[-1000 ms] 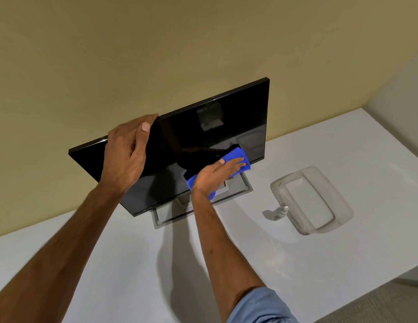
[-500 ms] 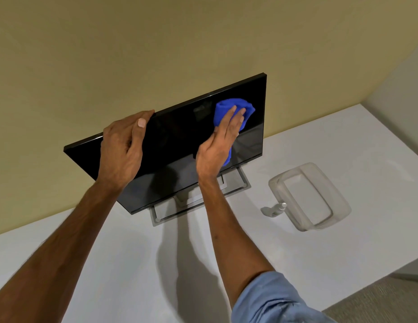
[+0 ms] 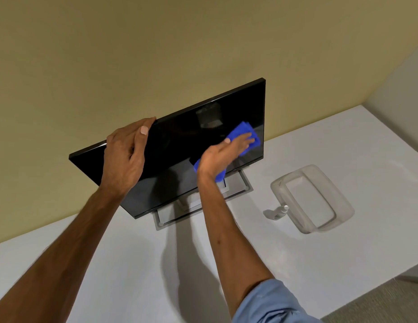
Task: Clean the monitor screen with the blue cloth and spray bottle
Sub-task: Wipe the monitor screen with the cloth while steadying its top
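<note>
Black monitor standing on its gray stand toward the back of the white counter, close to the tan wall, screen dark and glossy. Pressed flat against the screen's right part, around 3 o'clock of its middle, a blue cloth — pinned under the right hand, palm down, fingers stretched out together over the fabric, one end of the cloth showing below the wrist. Clamped over the top edge at about 10 o'clock, the left hand, fingers curled behind the panel, thumb lying on the front. On the counter at 4 o'clock from the monitor, well apart from it, a small spray bottle lying just beside a clear plastic tray — touching or not, cannot tell. At the bottom edge, a light blue sleeve on the right arm.
</note>
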